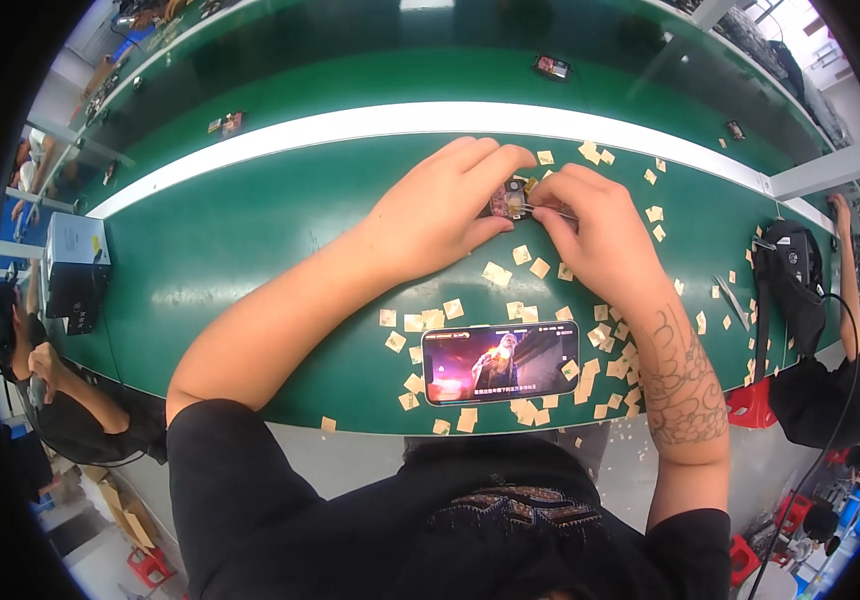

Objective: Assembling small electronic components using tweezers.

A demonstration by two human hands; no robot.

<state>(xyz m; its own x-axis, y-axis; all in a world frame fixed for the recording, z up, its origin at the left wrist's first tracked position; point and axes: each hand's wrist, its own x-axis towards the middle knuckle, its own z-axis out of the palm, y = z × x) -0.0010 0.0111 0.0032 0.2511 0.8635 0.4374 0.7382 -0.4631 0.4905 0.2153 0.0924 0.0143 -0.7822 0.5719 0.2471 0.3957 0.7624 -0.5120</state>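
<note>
At the far middle of the green bench, my left hand [450,205] curls its fingers and thumb around a small black electronic device [506,203]. Inside the casing a reddish circuit board shows; part of it is hidden by my fingers. From the right, my right hand [590,215] pinches a thin metal tool, which looks like tweezers [528,208], its tip reaching the device. A bit of yellow tape [531,185] shows between my two hands. Small cream paper squares [496,274] lie scattered nearby.
A phone [500,362] playing a video lies near the front edge among more squares. Metal tweezers [733,300] and a black bag [792,265] are at the right, a box [77,262] at the left. Beyond the white rail [380,118] sits another device [552,67]. People work on both sides.
</note>
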